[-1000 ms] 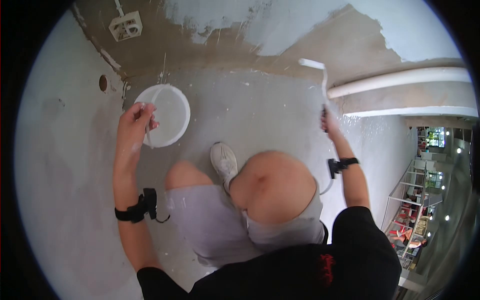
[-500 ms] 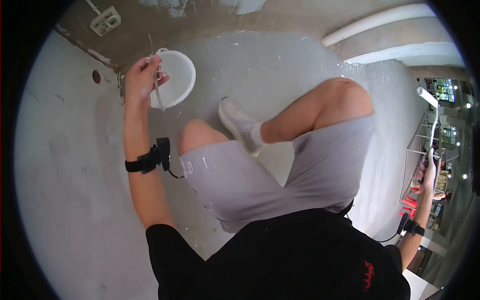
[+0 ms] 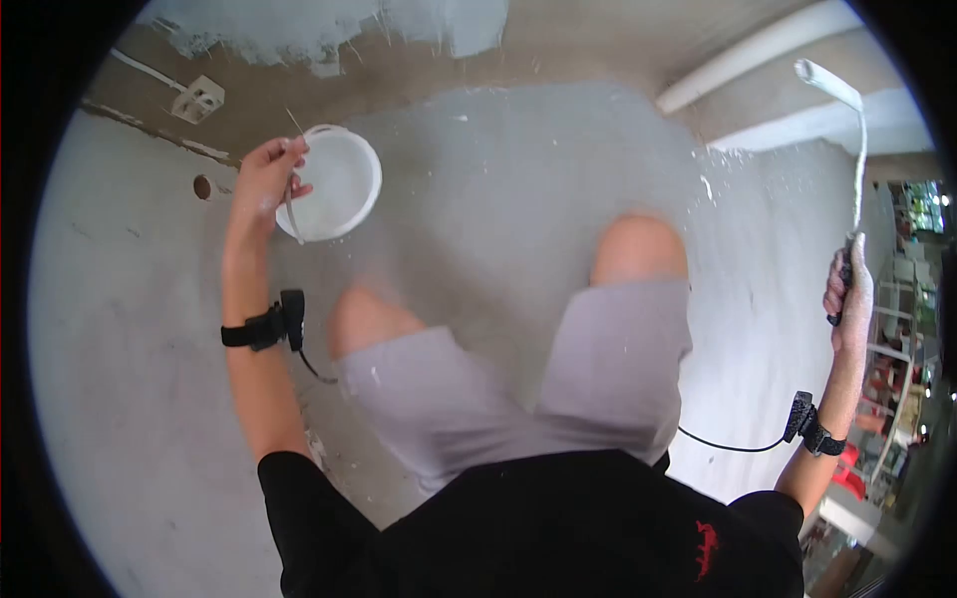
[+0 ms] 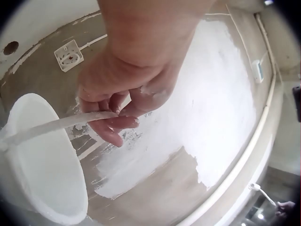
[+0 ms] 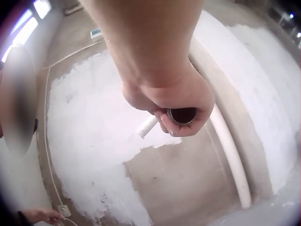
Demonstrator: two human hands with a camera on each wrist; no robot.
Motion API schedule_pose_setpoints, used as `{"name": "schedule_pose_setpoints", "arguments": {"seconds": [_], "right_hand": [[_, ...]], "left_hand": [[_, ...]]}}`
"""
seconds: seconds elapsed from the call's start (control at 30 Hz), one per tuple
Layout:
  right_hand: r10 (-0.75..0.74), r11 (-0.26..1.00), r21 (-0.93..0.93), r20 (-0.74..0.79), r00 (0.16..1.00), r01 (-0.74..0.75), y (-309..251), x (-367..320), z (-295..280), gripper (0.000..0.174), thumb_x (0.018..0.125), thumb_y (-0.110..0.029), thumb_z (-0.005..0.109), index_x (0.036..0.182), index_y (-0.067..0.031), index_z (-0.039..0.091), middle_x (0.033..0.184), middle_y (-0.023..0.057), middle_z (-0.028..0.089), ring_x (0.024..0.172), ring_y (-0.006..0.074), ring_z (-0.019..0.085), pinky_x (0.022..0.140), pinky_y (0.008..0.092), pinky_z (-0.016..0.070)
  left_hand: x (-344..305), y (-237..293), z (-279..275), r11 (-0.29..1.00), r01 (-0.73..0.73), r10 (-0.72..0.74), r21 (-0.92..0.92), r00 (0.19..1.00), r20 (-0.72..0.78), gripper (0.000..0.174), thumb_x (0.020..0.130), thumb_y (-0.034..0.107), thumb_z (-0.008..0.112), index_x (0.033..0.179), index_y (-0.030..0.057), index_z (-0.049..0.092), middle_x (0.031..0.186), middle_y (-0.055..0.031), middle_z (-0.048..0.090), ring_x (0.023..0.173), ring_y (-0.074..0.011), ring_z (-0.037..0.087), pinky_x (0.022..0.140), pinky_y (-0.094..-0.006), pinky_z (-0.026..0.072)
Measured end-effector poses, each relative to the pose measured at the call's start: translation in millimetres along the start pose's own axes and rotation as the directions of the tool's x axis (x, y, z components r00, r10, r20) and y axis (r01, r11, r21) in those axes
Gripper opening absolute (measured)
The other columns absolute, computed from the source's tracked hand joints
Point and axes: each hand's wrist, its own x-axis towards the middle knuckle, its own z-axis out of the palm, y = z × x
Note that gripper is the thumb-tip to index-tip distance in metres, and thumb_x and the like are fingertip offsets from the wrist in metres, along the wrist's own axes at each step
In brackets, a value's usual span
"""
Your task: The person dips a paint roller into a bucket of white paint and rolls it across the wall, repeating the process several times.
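In the head view, my left hand (image 3: 271,171) pinches the bail handle of a white bucket (image 3: 376,184) near the wall corner. The handle (image 4: 61,123) runs from the bucket's side up to my thumb and fingers in the left wrist view. White smears mark that hand. Far to the right, my right hand (image 3: 847,299) grips the dark handle of a paint roller (image 3: 860,169), its white sleeve pointing up and away from me. The right wrist view shows the round open end of the roller handle (image 5: 182,116) inside my curled fingers, with the sleeve partly visible beyond.
Ahead stands a brown wall (image 3: 588,50) partly coated white. A socket box (image 3: 199,100) and a round hole (image 3: 206,187) are at the left. A white pipe (image 3: 758,55) runs along the right. Metal framing (image 3: 892,354) and red items stand behind at the right edge.
My right hand has swung the roller from near the front wall out to the far right. My knees have shifted apart, and my shoe has gone from sight. My left hand keeps holding the bucket handle.
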Motion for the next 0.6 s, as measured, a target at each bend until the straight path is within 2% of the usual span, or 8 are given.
{"name": "schedule_pose_setpoints", "arguments": {"seconds": [0.17,0.23,0.3,0.33,0.43,0.53,0.57,0.6], "right_hand": [[-0.097,0.995,-0.008,0.175,0.98,0.1,-13.2,9.8,32.3,0.044,0.098,-0.052,0.045,0.071,-0.0169,0.044,0.054,-0.0095,0.029,0.041,0.002,0.022,0.038,0.0198,0.0169],[-0.061,0.998,-0.014,0.295,0.953,0.068,-13.7,6.2,38.7,0.042,0.098,-0.051,0.046,0.073,-0.0162,0.045,0.054,-0.0095,0.029,0.041,0.0014,0.023,0.038,0.0193,0.018],[-0.052,0.997,-0.043,0.322,0.945,0.07,-12.8,3.6,39.6,0.042,0.098,-0.05,0.046,0.074,-0.0159,0.046,0.054,-0.0094,0.03,0.041,0.0012,0.023,0.038,0.0192,0.018],[-0.057,0.995,-0.06,0.287,0.956,0.077,-13.4,15.1,40.7,0.041,0.098,-0.049,0.045,0.076,-0.0155,0.046,0.054,-0.0093,0.03,0.041,0.0011,0.024,0.037,0.0191,0.0181],[-0.028,0.998,-0.04,0.348,0.937,0.045,-14.4,12.1,40.9,0.04,0.099,-0.048,0.045,0.078,-0.015,0.047,0.053,-0.0091,0.03,0.041,0.0011,0.023,0.037,0.0192,0.0174],[-0.074,0.996,-0.037,0.259,0.963,0.087,-34.6,-18.6,34.6,0.041,0.099,-0.048,0.043,0.076,-0.0149,0.046,0.051,-0.0087,0.03,0.038,0.0013,0.023,0.035,0.0193,0.0165],[-0.141,0.989,-0.033,0.145,0.979,0.147,-54.0,-16.3,39.2,0.042,0.099,-0.049,0.043,0.075,-0.0151,0.045,0.05,-0.0086,0.03,0.037,0.0015,0.023,0.034,0.0195,0.0159],[-0.137,0.985,-0.083,0.162,0.977,0.151,-59.3,-11.5,33.3,0.043,0.098,-0.051,0.044,0.075,-0.0152,0.045,0.05,-0.0088,0.03,0.036,0.0021,0.021,0.033,0.0201,0.0157]], "left_hand": [[-30.2,10.2,-18.2,0.999,-0.007,0.006,0.05,0.999,0.034,0.02,0.093,0.028,0.06,0.094,0.0078,0.062,0.081,0.0029,0.05,0.057,-0.0042,0.047,0.062,-0.0262,0.0529],[-54.8,12.2,-27.4,0.998,0.032,-0.034,0.059,0.999,0.036,0.018,0.093,0.026,0.059,0.094,0.0077,0.061,0.08,0.0024,0.05,0.056,-0.0042,0.047,0.062,-0.0264,0.053],[-73.4,8.4,-37.2,0.999,0.032,-0.032,0.037,0.999,0.022,0.018,0.094,0.026,0.058,0.093,0.0074,0.061,0.079,0.0019,0.05,0.054,-0.004,0.046,0.062,-0.0267,0.0533],[-52.0,11.5,-24.3,0.999,-0.004,0.002,0.037,0.999,0.041,0.019,0.094,0.026,0.058,0.093,0.007,0.061,0.078,0.0018,0.05,0.053,-0.004,0.046,0.061,-0.0266,0.0533],[-74.9,9.9,-36.1,0.995,0.045,-0.048,0.088,0.998,0.029,0.021,0.094,0.026,0.058,0.092,0.0056,0.061,0.077,0.0016,0.05,0.052,-0.004,0.046,0.058,-0.0256,0.0533],[-92.0,-9.3,-48.7,0.998,0.054,-0.053,0.038,0.998,-0.027,0.021,0.094,0.026,0.059,0.091,0.0047,0.061,0.077,0.0014,0.05,0.052,-0.0042,0.047,0.057,-0.0253,0.0537],[-48.8,-19.8,-39.8,1.0,-0.023,0.023,-0.001,1.0,0.005,0.022,0.094,0.026,0.059,0.091,0.0045,0.061,0.077,0.0012,0.05,0.052,-0.0045,0.047,0.058,-0.0257,0.0542],[-53.1,-21.1,-41.9,0.999,-0.002,0.001,0.035,1.0,0.017,0.022,0.094,0.026,0.059,0.091,0.0044,0.061,0.077,0.001,0.05,0.053,-0.0047,0.047,0.058,-0.026,0.0547]]}}
